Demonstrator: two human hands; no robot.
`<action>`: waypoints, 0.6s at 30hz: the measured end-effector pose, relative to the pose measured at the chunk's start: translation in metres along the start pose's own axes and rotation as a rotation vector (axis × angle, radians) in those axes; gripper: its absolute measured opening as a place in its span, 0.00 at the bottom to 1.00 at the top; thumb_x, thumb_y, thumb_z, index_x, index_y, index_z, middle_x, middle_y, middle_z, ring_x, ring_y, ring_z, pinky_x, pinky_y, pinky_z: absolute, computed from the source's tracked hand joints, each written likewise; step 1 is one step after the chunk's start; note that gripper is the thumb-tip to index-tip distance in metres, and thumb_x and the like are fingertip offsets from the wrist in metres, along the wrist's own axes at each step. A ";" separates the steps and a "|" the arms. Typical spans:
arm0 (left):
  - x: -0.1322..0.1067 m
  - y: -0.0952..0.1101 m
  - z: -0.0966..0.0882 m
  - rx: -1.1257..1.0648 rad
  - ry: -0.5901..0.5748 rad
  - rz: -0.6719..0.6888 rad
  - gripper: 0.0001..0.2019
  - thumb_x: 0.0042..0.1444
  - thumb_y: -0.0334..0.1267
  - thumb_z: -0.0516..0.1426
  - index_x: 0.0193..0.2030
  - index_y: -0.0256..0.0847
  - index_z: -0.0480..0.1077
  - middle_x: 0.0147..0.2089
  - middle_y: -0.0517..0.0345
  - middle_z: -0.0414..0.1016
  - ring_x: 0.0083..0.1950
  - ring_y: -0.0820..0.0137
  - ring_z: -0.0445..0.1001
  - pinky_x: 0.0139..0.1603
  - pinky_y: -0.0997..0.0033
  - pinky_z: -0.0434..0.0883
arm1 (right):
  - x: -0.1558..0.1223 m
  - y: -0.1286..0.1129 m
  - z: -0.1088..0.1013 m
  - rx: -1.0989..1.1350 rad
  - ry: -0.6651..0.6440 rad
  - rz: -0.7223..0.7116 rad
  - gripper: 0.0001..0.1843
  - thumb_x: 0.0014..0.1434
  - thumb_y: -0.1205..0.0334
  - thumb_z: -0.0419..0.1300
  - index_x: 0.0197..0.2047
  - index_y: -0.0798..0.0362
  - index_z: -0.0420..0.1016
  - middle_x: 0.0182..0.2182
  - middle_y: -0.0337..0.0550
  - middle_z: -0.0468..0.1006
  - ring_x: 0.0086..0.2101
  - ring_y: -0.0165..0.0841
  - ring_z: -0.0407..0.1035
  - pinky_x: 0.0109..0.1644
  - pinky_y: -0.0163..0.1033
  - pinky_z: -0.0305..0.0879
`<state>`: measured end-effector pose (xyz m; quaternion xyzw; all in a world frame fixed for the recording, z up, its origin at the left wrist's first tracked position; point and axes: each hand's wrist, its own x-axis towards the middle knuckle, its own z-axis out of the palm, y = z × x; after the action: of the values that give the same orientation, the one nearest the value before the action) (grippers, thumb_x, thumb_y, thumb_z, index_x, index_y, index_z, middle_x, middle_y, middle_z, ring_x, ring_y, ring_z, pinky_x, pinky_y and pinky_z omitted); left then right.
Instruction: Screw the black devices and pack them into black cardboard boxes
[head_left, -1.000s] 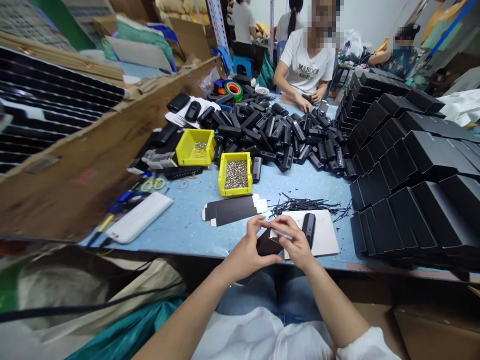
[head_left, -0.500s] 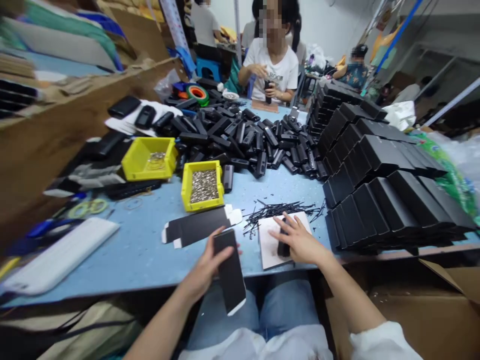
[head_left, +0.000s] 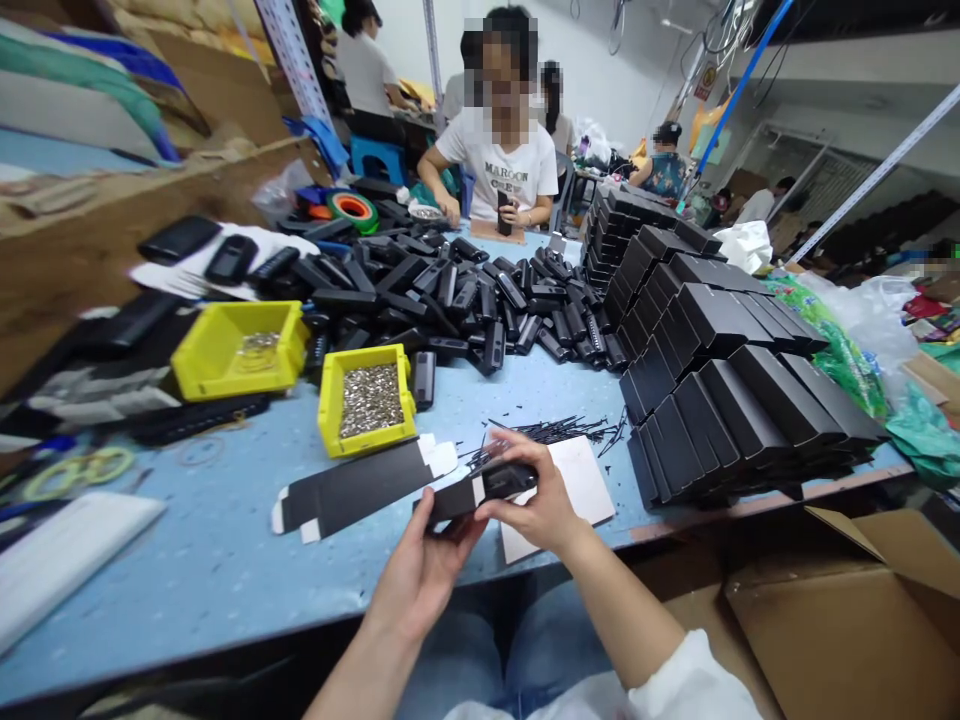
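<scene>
My left hand (head_left: 429, 560) is closed around a narrow black cardboard box (head_left: 450, 499) held level above the front of the table. My right hand (head_left: 536, 495) grips a glossy black handheld device (head_left: 510, 478), whose exact kind I cannot make out. The device's end meets the box's open right end, where a white flap (head_left: 478, 489) shows; how far inside it sits is hidden. Beneath my right hand lies a white board (head_left: 574, 490), with a heap of thin black sticks (head_left: 574, 428) behind it. An unfolded black carton (head_left: 360, 490) lies flat to the left.
Two yellow bins (head_left: 241, 380) with small metal parts stand at left. Many black devices (head_left: 450, 285) are piled mid-table. Stacked black boxes (head_left: 739, 400) rise at right, above an open cardboard box (head_left: 847, 590). A co-worker (head_left: 499, 160) sits opposite, holding a black object.
My right hand has lifted the black device off the white board and brought it left to the box. My left hand has turned the box from nearly upright to level.
</scene>
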<state>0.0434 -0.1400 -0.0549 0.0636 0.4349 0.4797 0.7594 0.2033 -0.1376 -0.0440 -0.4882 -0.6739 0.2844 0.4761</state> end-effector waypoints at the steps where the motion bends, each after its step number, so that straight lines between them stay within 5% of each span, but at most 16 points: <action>1: 0.000 0.001 -0.007 0.127 -0.024 0.071 0.18 0.60 0.42 0.56 0.55 0.36 0.66 0.53 0.42 0.71 0.48 0.59 0.75 0.47 0.54 0.76 | -0.001 -0.002 0.001 -0.023 -0.053 -0.017 0.40 0.45 0.40 0.60 0.51 0.63 0.61 0.54 0.45 0.61 0.59 0.07 0.57 0.70 0.14 0.57; 4: 0.005 0.006 -0.036 0.711 0.005 0.569 0.40 0.36 0.49 0.70 0.56 0.38 0.64 0.58 0.41 0.66 0.57 0.49 0.68 0.54 0.48 0.71 | -0.008 -0.008 0.008 -0.043 -0.139 -0.063 0.37 0.50 0.42 0.57 0.56 0.58 0.61 0.49 0.39 0.65 0.53 0.00 0.59 0.65 0.08 0.57; 6: 0.008 0.008 -0.052 1.081 -0.033 0.828 0.43 0.31 0.48 0.71 0.56 0.38 0.62 0.56 0.41 0.67 0.58 0.48 0.68 0.56 0.49 0.69 | -0.008 -0.006 0.012 -0.037 -0.286 -0.148 0.40 0.49 0.38 0.56 0.59 0.54 0.62 0.52 0.38 0.62 0.57 0.02 0.57 0.69 0.09 0.54; 8: 0.007 0.007 -0.061 1.272 -0.098 0.881 0.38 0.40 0.48 0.67 0.57 0.38 0.60 0.54 0.43 0.69 0.54 0.53 0.72 0.53 0.53 0.71 | 0.004 0.007 0.010 -0.064 -0.442 -0.143 0.43 0.51 0.33 0.50 0.62 0.52 0.61 0.55 0.40 0.59 0.59 0.05 0.55 0.72 0.13 0.53; 11: 0.005 0.006 -0.065 1.255 0.067 0.985 0.33 0.47 0.47 0.63 0.57 0.37 0.58 0.49 0.46 0.71 0.45 0.60 0.76 0.45 0.61 0.74 | 0.048 0.049 -0.004 -0.316 -0.377 0.285 0.36 0.61 0.39 0.37 0.62 0.51 0.63 0.54 0.40 0.60 0.51 0.03 0.58 0.65 0.12 0.57; 13: 0.005 0.005 -0.065 1.220 0.138 0.979 0.32 0.46 0.48 0.62 0.55 0.36 0.58 0.45 0.48 0.71 0.42 0.61 0.76 0.43 0.63 0.74 | 0.083 0.081 -0.010 -0.480 -0.323 0.505 0.31 0.62 0.44 0.41 0.59 0.52 0.67 0.52 0.41 0.62 0.45 0.02 0.57 0.62 0.11 0.56; 18: 0.014 0.006 -0.059 1.253 0.111 0.783 0.34 0.43 0.48 0.64 0.55 0.37 0.57 0.45 0.48 0.72 0.42 0.59 0.76 0.42 0.62 0.73 | 0.127 0.123 0.021 -0.515 -0.458 0.577 0.24 0.56 0.52 0.54 0.47 0.62 0.73 0.41 0.44 0.67 0.38 0.04 0.54 0.59 0.12 0.54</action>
<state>-0.0005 -0.1446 -0.0964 0.6113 0.6105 0.3797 0.3309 0.2228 0.0269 -0.1104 -0.6833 -0.6470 0.3291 0.0788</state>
